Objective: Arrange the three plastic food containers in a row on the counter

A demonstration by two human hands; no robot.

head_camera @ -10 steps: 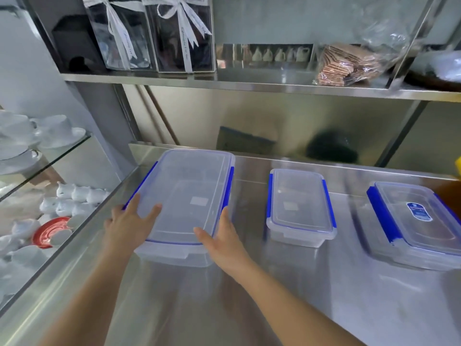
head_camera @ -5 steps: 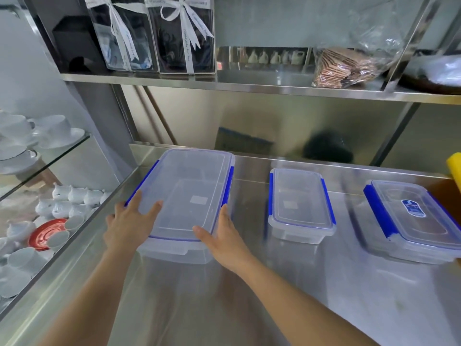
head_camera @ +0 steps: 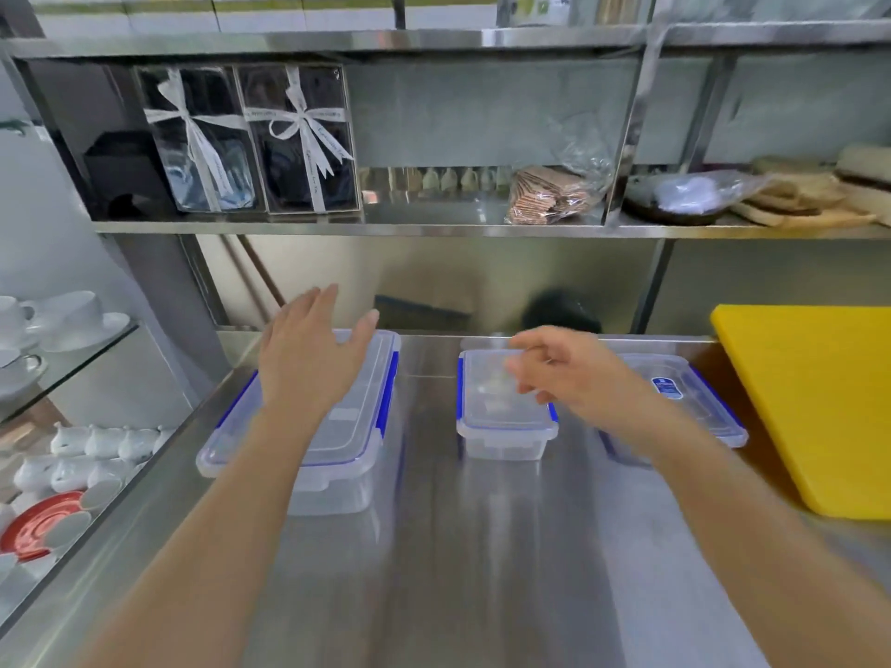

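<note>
We have both hands raised above the steel counter (head_camera: 482, 547), neither gripping anything. Our left hand (head_camera: 308, 364) is spread flat with fingers released, hovering over the far half of the large container (head_camera: 337, 441). Our right hand (head_camera: 573, 378) is loosely curled and empty; its fingertips (head_camera: 518, 373) sit above the small container (head_camera: 504, 417), while the labelled container (head_camera: 689, 397) lies beyond its knuckles, beside the yellow board (head_camera: 819, 402).

All three rest side by side, apart from each other — the row looks essentially done, which we judge is why the hands are off them. Each long axis runs away from us towards the back wall, the labelled one angled slightly.
</note>
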